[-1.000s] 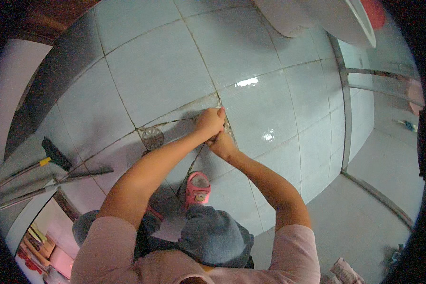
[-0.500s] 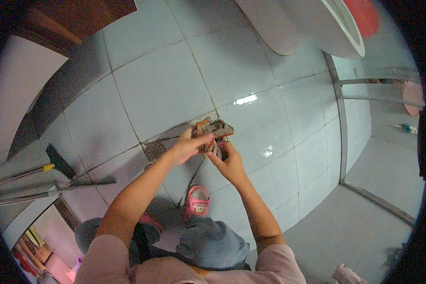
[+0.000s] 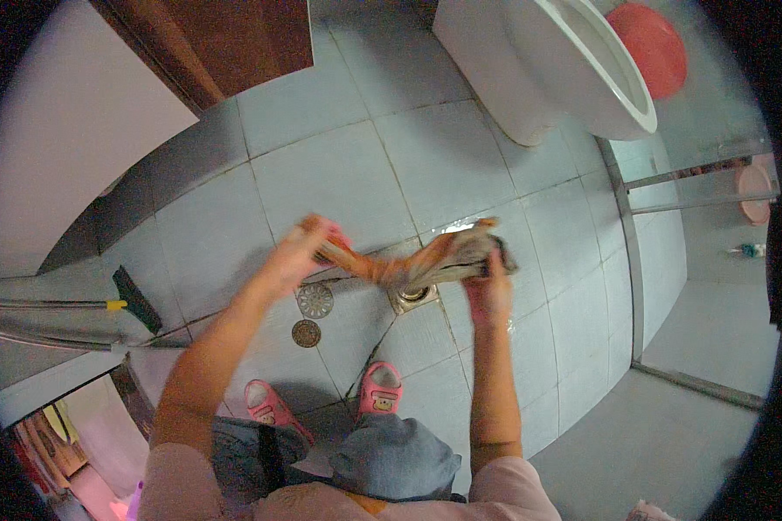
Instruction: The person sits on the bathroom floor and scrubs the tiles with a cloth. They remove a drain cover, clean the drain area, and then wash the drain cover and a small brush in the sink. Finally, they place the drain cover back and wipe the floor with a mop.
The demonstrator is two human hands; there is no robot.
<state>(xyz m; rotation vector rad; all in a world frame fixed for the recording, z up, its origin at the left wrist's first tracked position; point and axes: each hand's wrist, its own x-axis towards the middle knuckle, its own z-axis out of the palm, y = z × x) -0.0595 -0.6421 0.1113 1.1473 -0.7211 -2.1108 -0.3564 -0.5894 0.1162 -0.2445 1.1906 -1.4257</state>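
Observation:
A grey-brown cloth with orange edges (image 3: 443, 258) stretches between my two hands, blurred by motion and sagging in the middle. My left hand (image 3: 297, 260) is closed round its orange end. At the bunched grey end, my right hand (image 3: 492, 293) grips with the fingers partly hidden behind the fabric. Below the cloth, a square metal floor drain (image 3: 415, 299) with a round hole is set in the tiles. Two round perforated metal pieces, a larger drain cover (image 3: 315, 301) and a smaller strainer disc (image 3: 306, 333), lie to its left.
Pink clogs (image 3: 380, 389) are on my feet near the drain. A white toilet (image 3: 530, 78) stands at the far right, with a red basin (image 3: 652, 52) beyond it. A green-headed broom or squeegee (image 3: 137, 301) lies at left. A metal-framed glass partition (image 3: 624, 252) runs along the right.
My hands have moved apart, pulling the bunched cloth out lengthwise. The drain and the metal pieces show more fully now. The view has shifted, bringing in more of the toilet and basin.

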